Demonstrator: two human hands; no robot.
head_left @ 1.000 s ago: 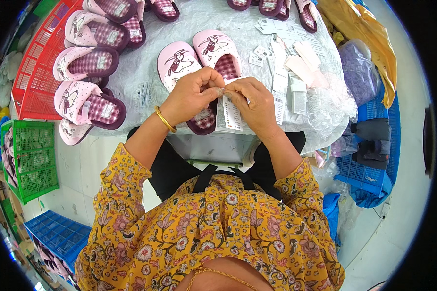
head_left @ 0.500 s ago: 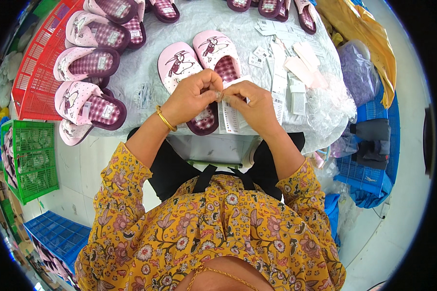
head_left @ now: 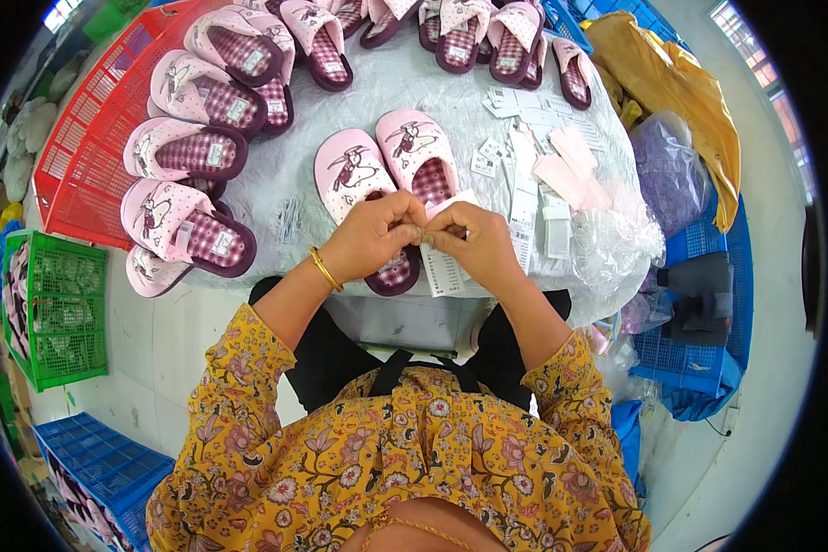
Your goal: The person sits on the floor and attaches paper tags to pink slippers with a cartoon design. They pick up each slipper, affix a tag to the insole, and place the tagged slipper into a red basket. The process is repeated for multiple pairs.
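Note:
My left hand point(head_left: 370, 235) and my right hand point(head_left: 477, 244) meet fingertip to fingertip over the near edge of the table. Together they pinch the top of a white paper tag point(head_left: 443, 269) that hangs below the fingers. Under the hands lies a pair of pink slippers point(head_left: 384, 166) with a cartoon print and plaid insoles, heels toward me. A gold bangle sits on my left wrist.
More pink plaid slippers point(head_left: 189, 152) lie at the left and along the far edge of the grey-covered table point(head_left: 414, 87). Loose white tags point(head_left: 535, 179) and clear plastic bags point(head_left: 616, 239) are at the right. Red basket point(head_left: 87, 138), green crate point(head_left: 51, 317), blue crates point(head_left: 690, 354) stand around.
Both hands stay together at the tag; fingers shift slightly and the tag hangs a little lower. Nothing else has moved.

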